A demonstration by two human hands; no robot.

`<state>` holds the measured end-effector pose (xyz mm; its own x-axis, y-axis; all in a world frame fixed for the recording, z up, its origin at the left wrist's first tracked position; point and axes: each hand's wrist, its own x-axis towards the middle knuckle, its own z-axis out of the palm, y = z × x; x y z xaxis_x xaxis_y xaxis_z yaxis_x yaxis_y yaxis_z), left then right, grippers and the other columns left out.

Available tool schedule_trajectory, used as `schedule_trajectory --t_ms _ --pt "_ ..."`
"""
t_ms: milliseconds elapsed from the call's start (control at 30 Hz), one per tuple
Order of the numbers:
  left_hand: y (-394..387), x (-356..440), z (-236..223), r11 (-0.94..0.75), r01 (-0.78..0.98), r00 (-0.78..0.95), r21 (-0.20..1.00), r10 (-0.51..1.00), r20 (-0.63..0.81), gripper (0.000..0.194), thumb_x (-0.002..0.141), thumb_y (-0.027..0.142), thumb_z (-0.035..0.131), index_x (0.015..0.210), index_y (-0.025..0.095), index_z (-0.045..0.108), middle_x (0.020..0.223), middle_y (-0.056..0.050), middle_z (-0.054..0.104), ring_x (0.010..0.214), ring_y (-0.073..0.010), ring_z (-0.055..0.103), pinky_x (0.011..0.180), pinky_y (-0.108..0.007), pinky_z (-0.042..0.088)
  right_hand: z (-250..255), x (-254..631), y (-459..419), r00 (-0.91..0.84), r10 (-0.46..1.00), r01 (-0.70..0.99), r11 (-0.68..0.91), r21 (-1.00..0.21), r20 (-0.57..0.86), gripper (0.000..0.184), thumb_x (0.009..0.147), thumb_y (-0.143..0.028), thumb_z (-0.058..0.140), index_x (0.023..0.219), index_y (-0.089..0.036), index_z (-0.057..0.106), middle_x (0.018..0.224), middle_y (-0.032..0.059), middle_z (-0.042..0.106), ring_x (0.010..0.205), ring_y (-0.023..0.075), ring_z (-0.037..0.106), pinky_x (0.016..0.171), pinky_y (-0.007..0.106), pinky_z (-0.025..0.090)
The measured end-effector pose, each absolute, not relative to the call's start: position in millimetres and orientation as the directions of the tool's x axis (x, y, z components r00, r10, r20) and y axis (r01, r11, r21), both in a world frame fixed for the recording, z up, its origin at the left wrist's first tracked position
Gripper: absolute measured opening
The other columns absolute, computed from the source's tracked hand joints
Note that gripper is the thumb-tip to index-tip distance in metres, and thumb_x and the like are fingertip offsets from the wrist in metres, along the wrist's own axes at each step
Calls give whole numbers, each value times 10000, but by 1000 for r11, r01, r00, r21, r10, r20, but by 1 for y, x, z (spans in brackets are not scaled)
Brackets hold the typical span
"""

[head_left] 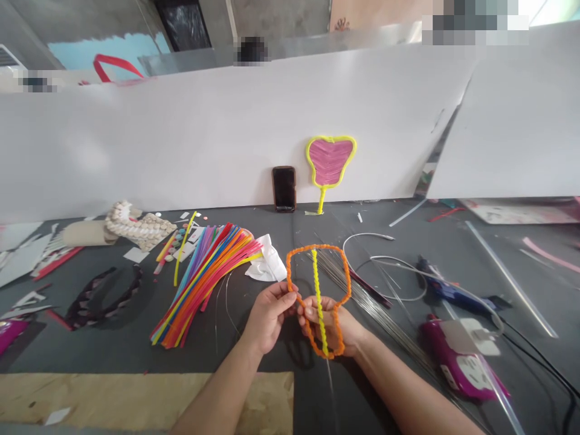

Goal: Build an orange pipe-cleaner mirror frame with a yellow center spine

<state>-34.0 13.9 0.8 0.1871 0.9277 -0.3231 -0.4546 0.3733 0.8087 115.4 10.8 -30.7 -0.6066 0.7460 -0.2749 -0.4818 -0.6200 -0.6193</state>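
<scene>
Between my hands is a pipe cleaner frame [349,281], an orange twisted outline with a yellow twisted strip down its middle. The outline is wide at the top and narrows toward the bottom. My left hand [272,311] pinches its left edge. On the narrower lower part, my right hand [333,320] is closed, with the orange edge and yellow strip crossing in front of it. A finished-looking yellow-edged pink fan shape [333,160] on a stem stands against the white board behind.
Colourful pipe cleaners [203,284] lie left of my hands by a white plastic bag [266,261]. Thin wires [376,308], a blue glue gun [453,290] and a magenta power strip [466,362] lie right. A phone [284,189] leans on the white board [203,139].
</scene>
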Motion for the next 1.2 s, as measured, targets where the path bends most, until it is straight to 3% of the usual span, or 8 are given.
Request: schedule_trajectory --t_ms 167,500,700,900,1033,1133,1200 --pt "15 -35 -2 400 -455 232 796 916 -328 221 705 325 731 696 130 627 583 1 560 522 -102 530 517 -225 429 -32 115 10 -592 763 -498 -599 -627 -259 240 656 -325 798 684 -138 651 613 4 645 524 74 555 508 184 387" --pt "17 -33 -3 396 -445 230 803 917 -325 243 687 321 750 647 123 617 560 -7 566 517 -106 529 537 -231 418 -35 113 10 -533 815 -548 -537 -641 -227 233 652 -339 796 683 -154 659 606 -6 625 526 73 520 513 192 352" --pt "18 -35 1 396 -453 258 799 916 -308 244 707 346 730 680 127 626 567 -12 582 503 -115 536 528 -245 423 -30 114 11 -565 776 -499 -593 -632 -281 232 692 -356 764 732 -144 676 640 14 637 547 86 541 519 196 382" --pt "23 -50 -1 297 -478 89 826 953 -291 194 674 274 765 658 120 649 666 -2 579 603 -81 528 602 -199 426 -26 128 26 -403 842 -628 -540 -560 -360 288 707 -399 743 871 -167 696 727 21 660 515 68 494 487 183 399" --pt "23 -54 -2 269 -430 58 862 961 -271 183 701 278 745 667 124 652 657 2 564 613 -80 518 610 -193 428 -22 138 31 -343 864 -667 -500 -552 -367 341 730 -480 700 855 -163 693 749 27 655 495 55 435 439 168 366" --pt "20 -50 -1 252 -458 97 852 968 -233 176 708 287 742 759 139 662 756 -14 602 690 -93 554 666 -204 453 -17 140 30 -306 901 -670 -433 -603 -307 222 717 -376 745 764 -173 666 736 9 640 513 53 439 461 158 380" --pt "17 -45 1 285 -512 176 810 958 -225 300 677 269 769 938 184 648 879 -25 623 773 -125 594 718 -242 475 -15 139 29 -307 911 -673 -413 -614 -276 183 718 -324 753 734 -177 646 742 3 631 550 58 476 512 161 417"
